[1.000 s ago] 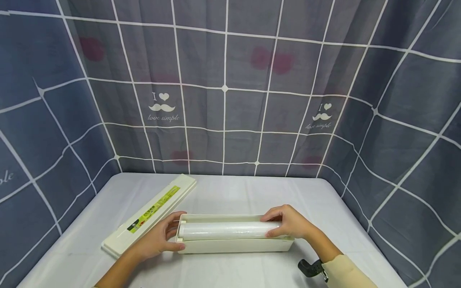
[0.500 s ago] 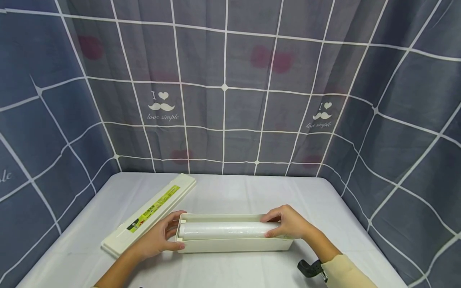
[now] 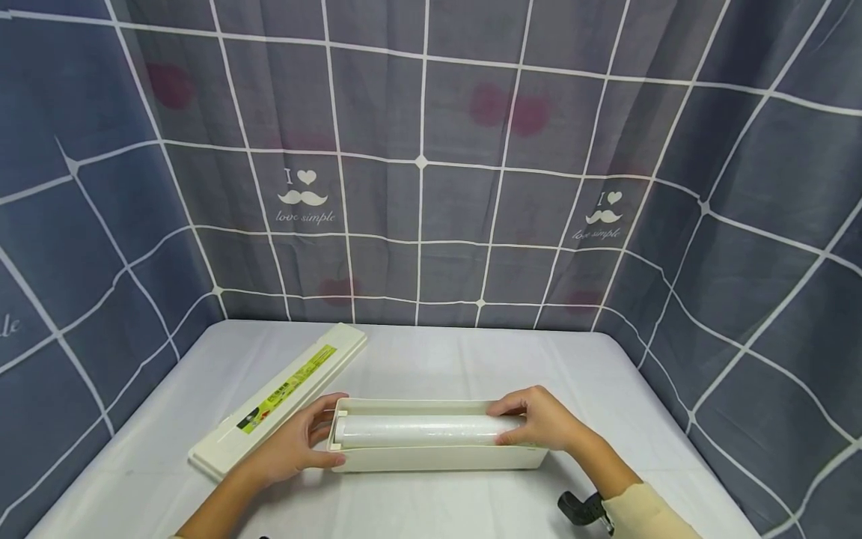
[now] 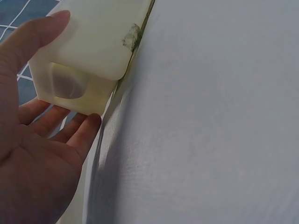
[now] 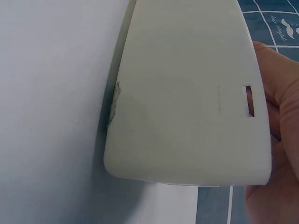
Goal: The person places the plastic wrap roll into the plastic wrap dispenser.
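Note:
A long cream plastic cling film box [image 3: 438, 460] lies lidless across the white table, a white roll of cling film [image 3: 417, 431] inside it. My left hand [image 3: 286, 449] holds the box's left end, thumb at the front and fingers behind. In the left wrist view, the fingertips [image 4: 91, 123] touch the end wall below a rounded opening. At the right end, my right hand [image 3: 542, 419] reaches over the box and grips the roll, thumb on its near side and fingers by the back wall. The right wrist view shows that hand [image 5: 282, 126] beyond the front wall, partly hidden.
The box's lid [image 3: 289, 389], with a green and yellow label, lies slantwise at the left, behind the left forearm. A black curved object [image 3: 579, 509] hangs by the right cuff. Gridded blue-grey curtains [image 3: 451, 202] enclose the table [image 3: 431, 359] at the back and sides.

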{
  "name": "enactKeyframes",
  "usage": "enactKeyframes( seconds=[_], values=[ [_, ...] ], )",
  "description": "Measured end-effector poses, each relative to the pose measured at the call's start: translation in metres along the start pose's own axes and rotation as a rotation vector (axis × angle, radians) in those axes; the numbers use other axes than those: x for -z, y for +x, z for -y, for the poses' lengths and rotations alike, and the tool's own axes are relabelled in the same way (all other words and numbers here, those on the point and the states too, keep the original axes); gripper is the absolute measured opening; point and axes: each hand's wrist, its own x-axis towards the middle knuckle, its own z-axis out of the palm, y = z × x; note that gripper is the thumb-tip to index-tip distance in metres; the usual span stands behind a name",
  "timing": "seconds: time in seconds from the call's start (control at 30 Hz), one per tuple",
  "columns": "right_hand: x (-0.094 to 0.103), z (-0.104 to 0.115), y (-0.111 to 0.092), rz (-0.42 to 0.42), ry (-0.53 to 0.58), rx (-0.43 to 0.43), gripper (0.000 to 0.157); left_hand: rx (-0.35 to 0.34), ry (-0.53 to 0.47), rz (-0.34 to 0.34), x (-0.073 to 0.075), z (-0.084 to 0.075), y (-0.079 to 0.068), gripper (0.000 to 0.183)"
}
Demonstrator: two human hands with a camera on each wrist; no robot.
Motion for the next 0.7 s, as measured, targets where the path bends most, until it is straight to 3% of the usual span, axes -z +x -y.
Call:
enactKeyframes(
  seconds=[0.43,0.7],
  values=[
    [0.01,0.003,-0.017,-0.092,0.075,0.01,0.043,-0.016,0.003,-0.007,-0.001,0.001,-0.001,0.097],
    [0.012,-0.004,-0.028,-0.182,0.134,0.062,0.041,-0.046,0.002,0.004,0.0,0.001,-0.001,0.095]
  ],
)
